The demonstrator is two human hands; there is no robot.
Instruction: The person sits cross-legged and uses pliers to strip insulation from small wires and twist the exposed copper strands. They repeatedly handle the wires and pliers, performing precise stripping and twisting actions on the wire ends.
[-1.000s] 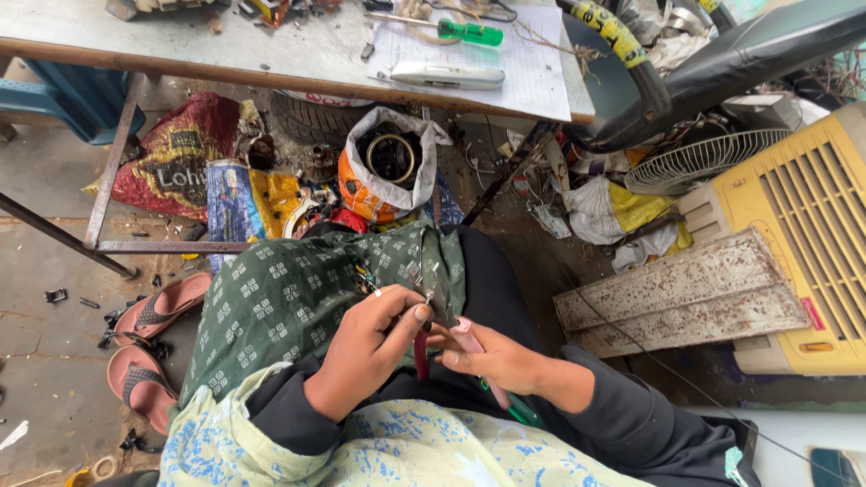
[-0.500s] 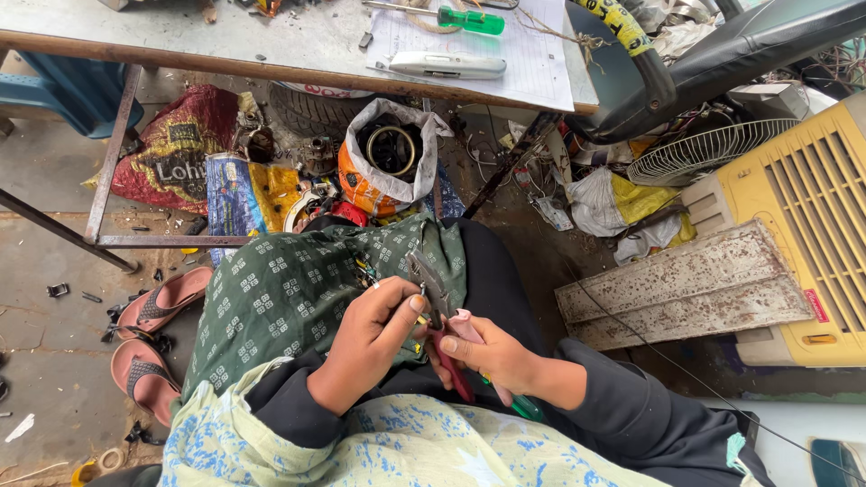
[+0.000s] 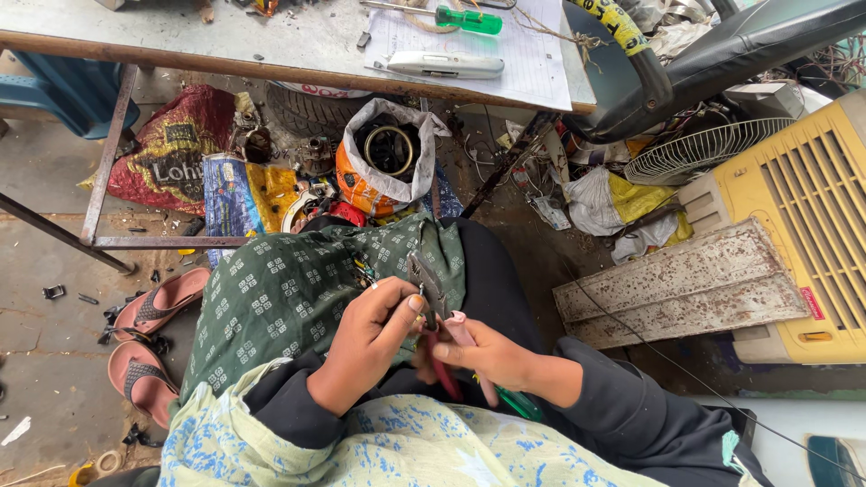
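The grey steel pliers with red handles (image 3: 431, 311) lie over the lap, above the green patterned cloth (image 3: 289, 293). The right hand (image 3: 483, 352) is closed around the handles; the left hand (image 3: 365, 343) pinches a small part at the pliers' head, too small to identify. Pink sandals (image 3: 153, 334) rest on the floor beside the metal-framed workbench (image 3: 225, 41).

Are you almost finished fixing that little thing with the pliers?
Can't tell what's done. Right now the right hand holds the red-handled pliers, jaws up over the green cloth, and the left hand pinches something tiny beside them. The screwdriver and utility knife lie on the table, not in hand.
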